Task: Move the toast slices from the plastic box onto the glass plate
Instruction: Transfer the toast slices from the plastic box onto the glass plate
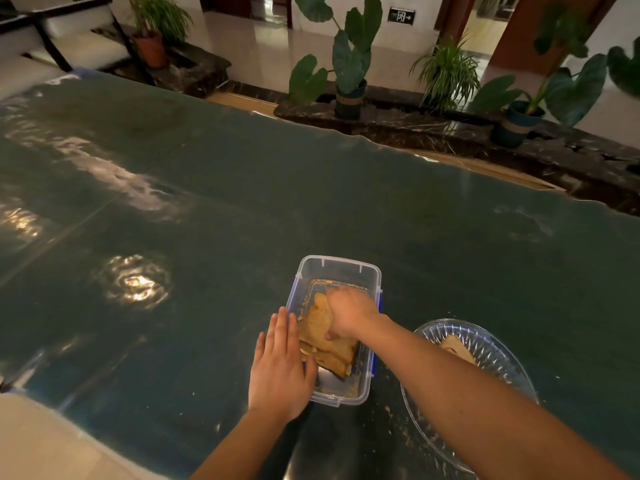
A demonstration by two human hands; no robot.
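Plastic box [337, 271]: my flat, open left hand [280, 368] is bracing it against sliding.
Right hand [348, 315]: I'm pinching a toast slice [320, 323] for the glass plate [491, 344].

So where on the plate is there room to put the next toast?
The glass plate has one toast slice near its middle; the right forearm hides the plate's left part. The far and right parts of the plate look bare. The plastic box is crowded: toast stack, right hand inside, left hand against its left wall.
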